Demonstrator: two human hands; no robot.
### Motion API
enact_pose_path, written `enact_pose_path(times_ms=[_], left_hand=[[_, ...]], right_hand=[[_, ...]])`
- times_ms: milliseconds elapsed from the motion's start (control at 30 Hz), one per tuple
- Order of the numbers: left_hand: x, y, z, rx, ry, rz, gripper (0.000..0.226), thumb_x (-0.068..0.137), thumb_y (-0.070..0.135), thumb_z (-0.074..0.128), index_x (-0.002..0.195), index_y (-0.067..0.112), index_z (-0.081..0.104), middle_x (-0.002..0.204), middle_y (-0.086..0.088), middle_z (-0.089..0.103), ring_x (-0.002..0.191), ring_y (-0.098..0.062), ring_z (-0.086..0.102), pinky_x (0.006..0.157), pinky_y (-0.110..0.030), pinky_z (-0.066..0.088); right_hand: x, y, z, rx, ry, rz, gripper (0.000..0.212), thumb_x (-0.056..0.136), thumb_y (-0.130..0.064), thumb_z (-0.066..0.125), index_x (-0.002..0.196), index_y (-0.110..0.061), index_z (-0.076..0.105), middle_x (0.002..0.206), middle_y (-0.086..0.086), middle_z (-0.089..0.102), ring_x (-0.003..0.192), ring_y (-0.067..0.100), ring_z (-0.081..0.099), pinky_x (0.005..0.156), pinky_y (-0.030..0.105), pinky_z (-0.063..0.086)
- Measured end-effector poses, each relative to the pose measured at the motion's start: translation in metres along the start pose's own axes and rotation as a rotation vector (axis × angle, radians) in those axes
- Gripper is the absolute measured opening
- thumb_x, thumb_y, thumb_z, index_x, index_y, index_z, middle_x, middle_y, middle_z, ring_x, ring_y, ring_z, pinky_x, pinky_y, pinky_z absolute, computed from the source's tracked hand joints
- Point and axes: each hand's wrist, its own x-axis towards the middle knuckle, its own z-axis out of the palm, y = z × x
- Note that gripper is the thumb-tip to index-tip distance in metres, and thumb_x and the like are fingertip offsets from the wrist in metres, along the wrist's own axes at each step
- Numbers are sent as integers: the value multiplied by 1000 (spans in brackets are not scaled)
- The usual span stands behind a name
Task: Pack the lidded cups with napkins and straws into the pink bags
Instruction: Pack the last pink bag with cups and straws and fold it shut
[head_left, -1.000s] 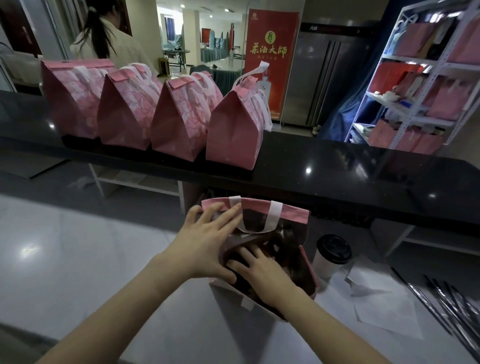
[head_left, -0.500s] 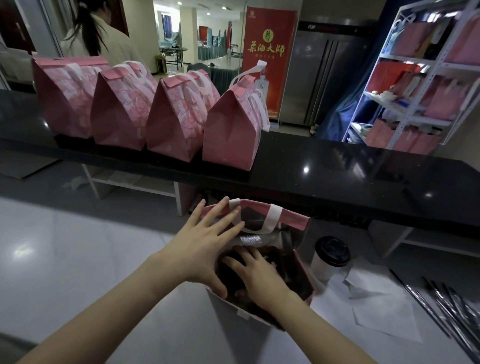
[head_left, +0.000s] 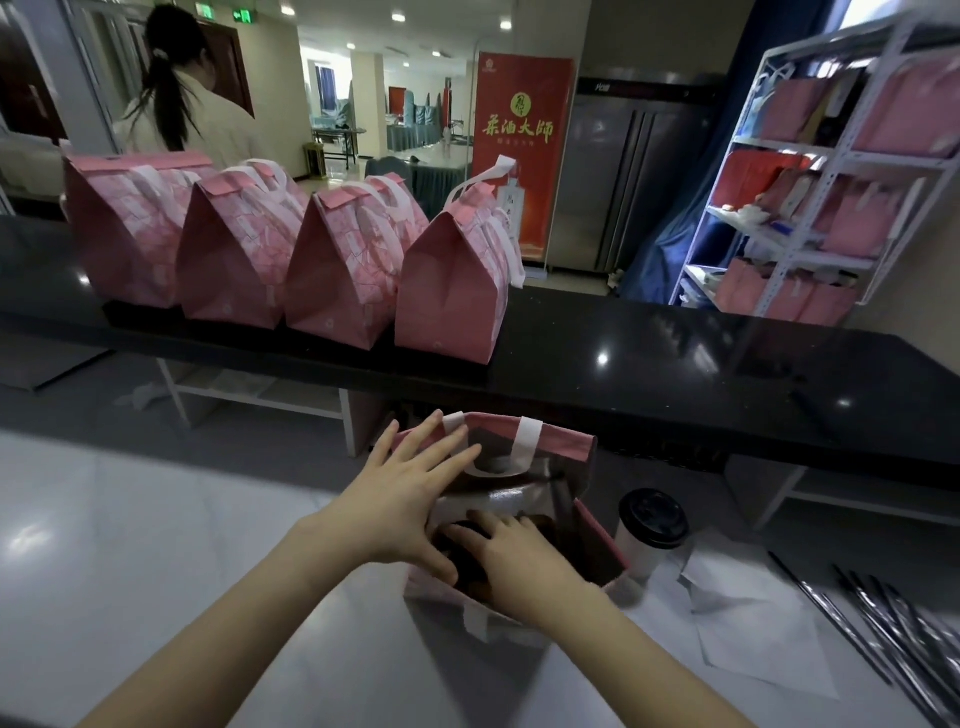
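Left hand (head_left: 400, 499): spread flat on pink bag's (head_left: 569, 446) left rim.
Right hand (head_left: 522, 564): inside bag, fingers straight.
Lidded cup (head_left: 649, 532): just right of bag.

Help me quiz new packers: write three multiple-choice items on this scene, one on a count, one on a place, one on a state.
1. Closed pink bags on the black counter: A two, B four, C six.
2. The lidded cup stands: A on the black counter, B on the white table right of the open bag, C on a chair.
3. The bag on the table is: A open at the top, B folded shut, C lying flat.
Answers: B, four stand in a row; B, it stands beside the bag's right side; A, the right hand reaches inside.
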Motion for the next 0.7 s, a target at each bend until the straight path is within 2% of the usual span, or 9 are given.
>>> enact_pose_path(times_ms=[133, 233, 267, 333, 433, 500, 600, 667, 700], left_hand=[[7, 10, 5, 19, 53, 1, 117, 59, 79, 60, 151, 41, -2, 161, 13, -8, 142, -11, -30, 113, -52, -21], [17, 24, 7, 52, 109, 8, 108, 64, 80, 54, 151, 42, 3, 161, 9, 1, 146, -16, -19, 111, -53, -24], [20, 28, 7, 43, 119, 12, 106, 64, 81, 53, 150, 43, 4, 161, 9, 1, 147, -17, -17, 112, -53, -23], [28, 35, 8, 25, 118, 24, 107, 64, 83, 50, 150, 44, 0, 161, 10, -4, 146, -16, -19, 113, -54, -21], [36, 42, 14, -2, 98, 35, 108, 63, 88, 41, 144, 50, -19, 159, 12, -19, 143, -15, -29, 114, -56, -18], [39, 45, 19, -6, 90, 40, 107, 61, 91, 35, 139, 53, -27, 157, 12, -26, 140, -14, -34, 113, -56, -20], [38, 49, 24, 28, 89, 26, 107, 58, 95, 29, 139, 53, -26, 156, 11, -29, 138, -15, -39, 111, -57, -22], [35, 50, 25, 67, 113, 10, 106, 57, 96, 26, 143, 52, -19, 157, 10, -27, 138, -16, -39, 111, -58, -22], [34, 51, 24, 78, 124, 3, 107, 58, 97, 25, 146, 51, -14, 157, 9, -25, 139, -17, -38, 111, -58, -21]], right_hand=[[-41, 18, -26, -55, 146, -11, 38, 97, -44, 39, 121, -23, 60, 118, -2, 59, 108, 19, 52, 97, 37, 41], [-74, 37, -32, -88, 250, 20, 53, 93, -63, 26, 107, -32, 66, 106, -13, 63, 106, 9, 52, 108, 34, 33], [-84, 44, -31, -109, 278, 28, 53, 92, -66, 27, 105, -33, 67, 104, -16, 64, 107, 7, 51, 114, 37, 26], [-100, 57, -30, -170, 317, 38, 36, 91, -59, 42, 98, -34, 68, 99, -18, 65, 107, 6, 52, 118, 43, 20], [-113, 73, -25, -191, 464, 39, 6, 86, -35, 66, 86, -32, 71, 89, -14, 67, 95, 9, 61, 110, 46, 38], [-116, 81, -21, -118, 588, 36, 7, 86, -30, 65, 87, -27, 72, 90, -12, 67, 94, 9, 60, 107, 42, 41], [-117, 96, -16, 26, 742, 93, 18, 91, -31, 58, 102, -22, 69, 103, -8, 66, 101, 9, 58, 104, 33, 42], [-113, 114, -14, 70, 762, 211, 22, 89, -28, 63, 109, -20, 66, 111, -5, 63, 102, 13, 57, 96, 33, 48], [-110, 125, -12, 87, 697, 297, 28, 88, -27, 65, 114, -20, 64, 118, -3, 60, 105, 17, 55, 94, 36, 48]])
